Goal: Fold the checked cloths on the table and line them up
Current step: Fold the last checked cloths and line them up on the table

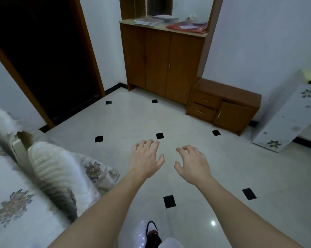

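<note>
A person's left hand point(145, 158) and right hand point(192, 165) hung side by side in the middle of the frame, palms down, close together but not touching. The fingers of both were spread and loosely curled, and neither hand held or touched anything. Both bare forearms ran up from the lower edge and drew together toward the centre.

The checked cloths were outside this view, so their place, their long axis and the way they pointed could not be told.

Beneath the hands lay a pale tiled floor point(133, 119) set with small black diamonds. At the bottom edge, between the forearms, showed the toe of a dark shoe point(152, 230) with a red patch.

In the lower left, a bed point(8, 185) under a flowered cover filled the corner, and a white fluffy blanket point(56, 172) was heaped along its edge. A dark doorway point(43, 51) with a brown frame stood in the upper left.

At the upper centre, a brown wooden cabinet point(161, 65) stood against the wall with its doors closed. A stack of papers point(147, 21) and a red sheet point(186, 26) lay on top of it. A low wooden drawer unit point(222, 106) stood touching the cabinet's right side. Farther right, near the frame's edge, stood a white cupboard point(287, 119) printed with flowers.
</note>
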